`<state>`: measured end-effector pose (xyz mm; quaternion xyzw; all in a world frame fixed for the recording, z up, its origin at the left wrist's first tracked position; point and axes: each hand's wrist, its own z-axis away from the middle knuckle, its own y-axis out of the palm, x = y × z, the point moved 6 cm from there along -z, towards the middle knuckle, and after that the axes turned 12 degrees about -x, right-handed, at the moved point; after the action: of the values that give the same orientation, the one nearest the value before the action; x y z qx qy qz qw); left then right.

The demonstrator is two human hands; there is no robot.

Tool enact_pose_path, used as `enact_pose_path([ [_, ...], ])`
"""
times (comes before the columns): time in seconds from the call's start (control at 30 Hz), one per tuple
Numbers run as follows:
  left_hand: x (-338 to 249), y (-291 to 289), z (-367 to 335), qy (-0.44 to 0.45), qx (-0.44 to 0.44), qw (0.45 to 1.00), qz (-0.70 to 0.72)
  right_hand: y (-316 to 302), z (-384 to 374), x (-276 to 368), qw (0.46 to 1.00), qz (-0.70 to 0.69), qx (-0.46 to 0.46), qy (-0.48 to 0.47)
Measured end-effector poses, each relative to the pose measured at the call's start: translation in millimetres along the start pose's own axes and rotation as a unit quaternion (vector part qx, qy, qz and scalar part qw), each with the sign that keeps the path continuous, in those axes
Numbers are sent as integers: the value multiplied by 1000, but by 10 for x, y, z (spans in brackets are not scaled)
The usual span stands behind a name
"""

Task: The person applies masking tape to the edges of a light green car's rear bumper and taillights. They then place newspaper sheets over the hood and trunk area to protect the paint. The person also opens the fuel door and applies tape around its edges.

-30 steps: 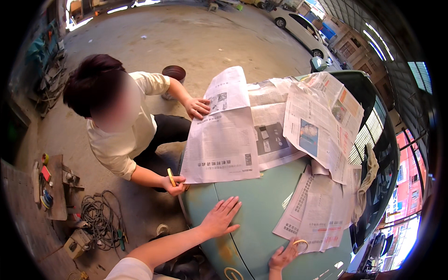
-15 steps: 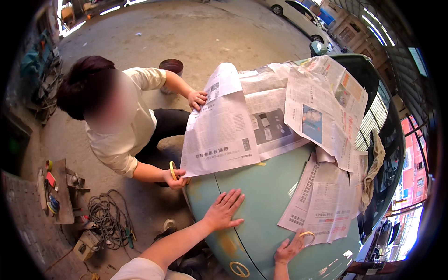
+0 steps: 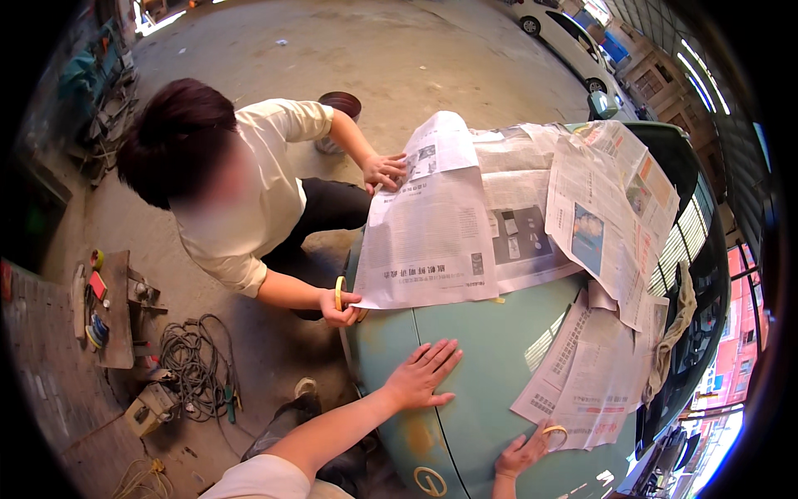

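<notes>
My left hand (image 3: 422, 374) lies open, palm down with fingers spread, on the car's pale green body panel (image 3: 490, 358). At the lower right, my right hand (image 3: 519, 453) is by the near edge of a newspaper sheet (image 3: 582, 374), closed on a thin yellow roll of masking tape (image 3: 557, 431). Across from me a co-worker presses a large newspaper sheet (image 3: 428, 241) onto the panel with one hand (image 3: 384, 171). The co-worker's other hand (image 3: 337, 308) is at that sheet's corner with another yellow tape roll (image 3: 339, 293).
More newspaper (image 3: 611, 224) covers the car toward the windshield, where a cloth rag (image 3: 673, 333) hangs. On the floor at left are a coiled cable (image 3: 195, 366) and a wooden stand (image 3: 118, 316) with tools. A dark bucket (image 3: 341, 105) stands behind the co-worker.
My view has swung slightly left, so the scene sits further right. Both my hands stay at about the same places on the car; the co-worker still holds the sheet's edge.
</notes>
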<state>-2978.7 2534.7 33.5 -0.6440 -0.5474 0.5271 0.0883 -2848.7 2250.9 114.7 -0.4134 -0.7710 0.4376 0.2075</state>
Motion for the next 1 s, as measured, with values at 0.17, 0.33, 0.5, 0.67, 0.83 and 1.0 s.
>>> enact_pose_path([
  [0.17,4,-15,-5,1,-13,1000,11,22,12,-34,1000,10,1,-5],
  [0.33,2,-2,6,4,-24,1000,19,27,19,-53,1000,8,-16,-23],
  [0.5,15,13,27,4,-35,999,24,6,8,-24,999,13,-23,-36],
  [0.67,8,-12,15,9,-43,999,21,21,20,-41,1000,13,-12,-26],
  [0.83,17,41,24,-3,-14,999,36,34,54,-76,1000,24,0,-14],
  [1.0,42,94,12,-6,17,1000,18,-6,-3,9,1000,21,2,-1],
])
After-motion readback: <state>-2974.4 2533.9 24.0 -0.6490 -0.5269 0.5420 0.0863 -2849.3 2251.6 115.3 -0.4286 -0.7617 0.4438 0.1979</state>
